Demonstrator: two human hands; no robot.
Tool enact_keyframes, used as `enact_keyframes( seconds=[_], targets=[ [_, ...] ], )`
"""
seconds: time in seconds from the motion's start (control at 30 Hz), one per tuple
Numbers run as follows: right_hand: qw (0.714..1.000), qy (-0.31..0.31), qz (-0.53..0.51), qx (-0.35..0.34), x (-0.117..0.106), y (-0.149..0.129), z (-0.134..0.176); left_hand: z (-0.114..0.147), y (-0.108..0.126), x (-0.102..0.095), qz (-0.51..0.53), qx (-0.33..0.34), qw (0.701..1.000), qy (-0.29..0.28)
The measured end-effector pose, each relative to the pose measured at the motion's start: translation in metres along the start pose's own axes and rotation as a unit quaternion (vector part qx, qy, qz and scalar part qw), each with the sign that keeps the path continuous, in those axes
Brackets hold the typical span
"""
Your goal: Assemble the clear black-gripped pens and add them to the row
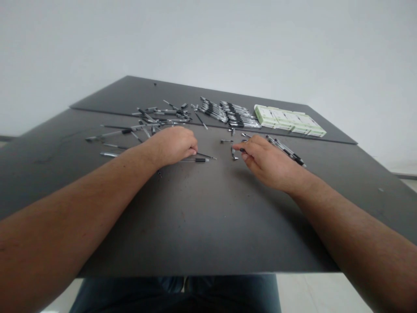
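Note:
My left hand is closed in a pinch on a thin dark pen refill, its tip pointing right. Just below it lies a clear pen barrel with a black grip. Across from it, my right hand is closed around a slim pen part whose dark end shows between thumb and forefinger; the rest is hidden in the palm. Small pen caps lie on the table left of the right fingertips. Behind that hand rest several black-gripped pens side by side.
Loose pen parts are scattered over the left of the dark table. Neat piles of pens lie at the back. Right of them sit several green and white boxes. A raised seam crosses the tabletop.

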State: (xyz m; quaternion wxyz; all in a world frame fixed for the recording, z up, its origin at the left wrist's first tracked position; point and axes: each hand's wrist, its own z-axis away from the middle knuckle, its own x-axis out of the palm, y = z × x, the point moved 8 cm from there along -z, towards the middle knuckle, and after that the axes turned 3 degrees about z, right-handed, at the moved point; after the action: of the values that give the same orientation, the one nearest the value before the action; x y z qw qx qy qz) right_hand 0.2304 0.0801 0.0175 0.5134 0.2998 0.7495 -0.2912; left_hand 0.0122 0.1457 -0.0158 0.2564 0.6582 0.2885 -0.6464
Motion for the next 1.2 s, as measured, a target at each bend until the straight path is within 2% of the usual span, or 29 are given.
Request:
enact_keyframes(
  seconds=[0.3, 0.43, 0.53, 0.7, 0.93, 1.03, 1.2],
  targets=[
    [1.0, 0.003, -0.012, -0.008, 0.002, -0.003, -0.001, -0.003, 0.0, 0.002, -0.017, 0.007, 1.0, 0.023],
    [1.0, 0.002, -0.016, -0.016, 0.002, -0.002, 0.0, 0.0, -0.007, 0.004, 0.005, 0.002, 1.0, 0.01],
    [1.0, 0.002, -0.016, -0.019, 0.003, -0.002, 0.0, -0.001, -0.01, 0.004, -0.02, -0.011, 1.0, -0.003],
    [0.999, 0.011, -0.018, -0.031, 0.005, -0.002, 0.0, -0.006, -0.003, 0.002, -0.069, -0.001, 0.998, 0.002],
    [0.999, 0.004, -0.011, -0.037, 0.006, -0.004, 0.0, -0.003, 0.0, 0.001, -0.062, 0.017, 0.998, 0.026],
    [1.0, -0.003, -0.006, -0.02, 0.006, -0.003, -0.001, -0.003, -0.001, 0.002, -0.061, 0.012, 0.998, 0.016],
    [0.998, -0.022, 0.025, 0.048, 0.012, -0.003, -0.008, -0.004, -0.003, 0.003, -0.021, -0.015, 0.999, 0.02]
  ],
)
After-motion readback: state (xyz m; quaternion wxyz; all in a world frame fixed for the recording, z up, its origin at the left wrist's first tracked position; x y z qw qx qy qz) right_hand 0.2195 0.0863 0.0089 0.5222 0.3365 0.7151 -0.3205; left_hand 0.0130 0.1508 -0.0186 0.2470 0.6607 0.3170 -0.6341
